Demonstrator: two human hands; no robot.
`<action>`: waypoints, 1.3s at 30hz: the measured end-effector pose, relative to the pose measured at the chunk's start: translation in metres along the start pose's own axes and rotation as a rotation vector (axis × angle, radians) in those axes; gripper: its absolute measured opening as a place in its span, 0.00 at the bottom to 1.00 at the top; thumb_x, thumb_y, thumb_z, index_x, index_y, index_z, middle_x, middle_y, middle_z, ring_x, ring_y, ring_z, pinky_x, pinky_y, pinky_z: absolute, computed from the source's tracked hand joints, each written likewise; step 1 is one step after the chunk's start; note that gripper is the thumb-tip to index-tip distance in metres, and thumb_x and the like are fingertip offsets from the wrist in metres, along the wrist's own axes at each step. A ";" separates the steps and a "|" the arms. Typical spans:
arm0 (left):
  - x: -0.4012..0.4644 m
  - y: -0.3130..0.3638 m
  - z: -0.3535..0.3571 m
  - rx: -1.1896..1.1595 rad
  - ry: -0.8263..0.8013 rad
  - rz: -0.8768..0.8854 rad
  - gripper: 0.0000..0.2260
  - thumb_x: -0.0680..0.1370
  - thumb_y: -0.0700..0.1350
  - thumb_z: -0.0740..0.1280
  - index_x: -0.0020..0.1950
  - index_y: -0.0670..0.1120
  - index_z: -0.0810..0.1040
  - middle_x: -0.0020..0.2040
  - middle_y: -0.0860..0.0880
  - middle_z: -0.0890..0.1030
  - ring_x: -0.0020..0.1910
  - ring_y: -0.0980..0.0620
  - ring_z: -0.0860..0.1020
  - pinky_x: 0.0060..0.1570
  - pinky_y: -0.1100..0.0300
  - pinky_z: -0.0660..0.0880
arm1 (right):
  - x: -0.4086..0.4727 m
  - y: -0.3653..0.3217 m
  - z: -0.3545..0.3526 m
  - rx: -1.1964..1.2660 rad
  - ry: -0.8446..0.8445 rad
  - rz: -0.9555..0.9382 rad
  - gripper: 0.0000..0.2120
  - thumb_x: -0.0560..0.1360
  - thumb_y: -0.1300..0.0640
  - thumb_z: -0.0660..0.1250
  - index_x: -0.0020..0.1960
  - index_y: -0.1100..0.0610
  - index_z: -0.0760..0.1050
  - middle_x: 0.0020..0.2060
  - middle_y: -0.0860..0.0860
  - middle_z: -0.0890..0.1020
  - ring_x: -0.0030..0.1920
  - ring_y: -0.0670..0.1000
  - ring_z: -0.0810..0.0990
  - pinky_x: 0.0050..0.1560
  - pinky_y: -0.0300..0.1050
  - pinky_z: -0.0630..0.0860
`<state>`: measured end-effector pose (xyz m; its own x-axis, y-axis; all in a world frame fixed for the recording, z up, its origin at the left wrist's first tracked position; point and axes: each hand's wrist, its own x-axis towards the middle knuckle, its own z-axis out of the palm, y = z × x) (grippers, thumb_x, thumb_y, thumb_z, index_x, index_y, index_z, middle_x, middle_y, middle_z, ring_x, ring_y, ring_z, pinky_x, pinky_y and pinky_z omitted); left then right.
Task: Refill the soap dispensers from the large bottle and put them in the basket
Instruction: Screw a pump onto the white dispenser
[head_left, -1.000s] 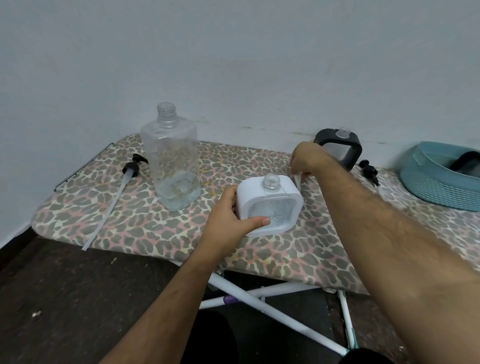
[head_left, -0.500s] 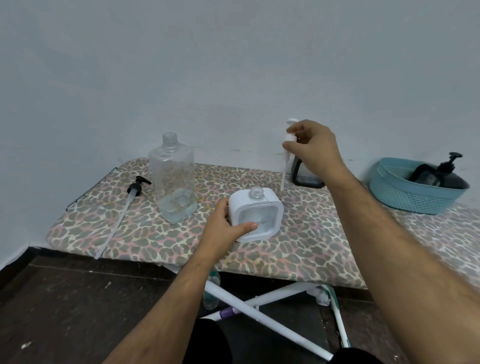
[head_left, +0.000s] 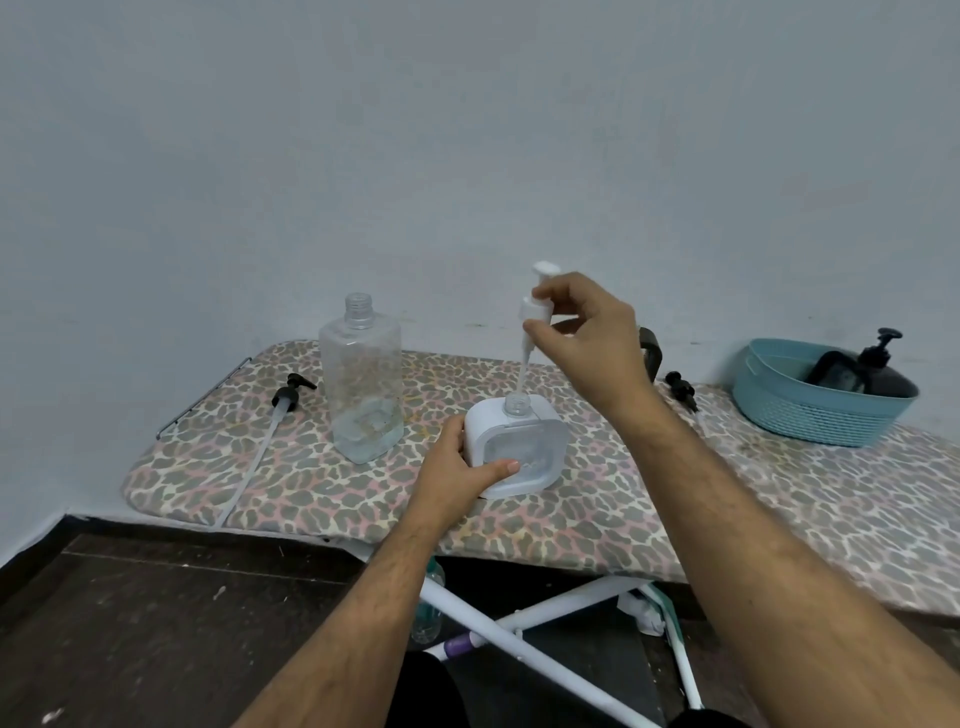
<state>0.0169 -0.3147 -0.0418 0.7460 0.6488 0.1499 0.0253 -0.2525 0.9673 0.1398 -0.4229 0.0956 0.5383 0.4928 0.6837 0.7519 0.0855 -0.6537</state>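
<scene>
Hovering above the steadied white dispenser (head_left: 514, 449), the white pump (head_left: 535, 306) is pinched, its tube to be lowered and screwed.

I see open ironing board (head_left: 810, 499) cover along the near edge between the white dispenser (head_left: 514, 449) and the basket (head_left: 810, 410) at the right end. The large bottle (head_left: 363, 379) blocks the left, a loose black pump (head_left: 681, 389) lies by the back edge.

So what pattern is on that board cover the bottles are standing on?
A leopard-style spot print, grey-brown blotches on cream and pink, on the board cover; the head view shows it.
</scene>
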 end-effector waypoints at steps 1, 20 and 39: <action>0.001 -0.001 0.000 0.001 0.003 0.000 0.27 0.68 0.47 0.80 0.63 0.57 0.71 0.56 0.55 0.79 0.52 0.59 0.80 0.49 0.58 0.80 | -0.004 0.003 0.001 -0.009 -0.022 0.007 0.11 0.72 0.63 0.73 0.51 0.52 0.79 0.48 0.43 0.82 0.49 0.43 0.82 0.47 0.38 0.80; 0.006 -0.011 0.002 0.002 0.010 0.035 0.29 0.66 0.50 0.80 0.62 0.57 0.72 0.55 0.55 0.81 0.51 0.58 0.81 0.51 0.51 0.81 | -0.068 0.042 0.023 0.070 -0.086 0.176 0.10 0.75 0.63 0.72 0.52 0.50 0.84 0.48 0.37 0.83 0.51 0.39 0.82 0.56 0.40 0.78; 0.001 -0.002 -0.004 -0.329 0.094 0.049 0.21 0.67 0.54 0.77 0.57 0.55 0.76 0.54 0.47 0.83 0.52 0.49 0.83 0.44 0.58 0.80 | -0.041 0.036 0.013 0.137 -0.257 0.393 0.39 0.69 0.59 0.78 0.74 0.48 0.62 0.47 0.49 0.79 0.50 0.46 0.80 0.58 0.42 0.75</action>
<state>0.0150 -0.3112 -0.0428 0.6759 0.7092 0.2008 -0.2361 -0.0497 0.9705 0.1402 -0.4289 0.0403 0.6471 0.7069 0.2856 0.4442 -0.0452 -0.8948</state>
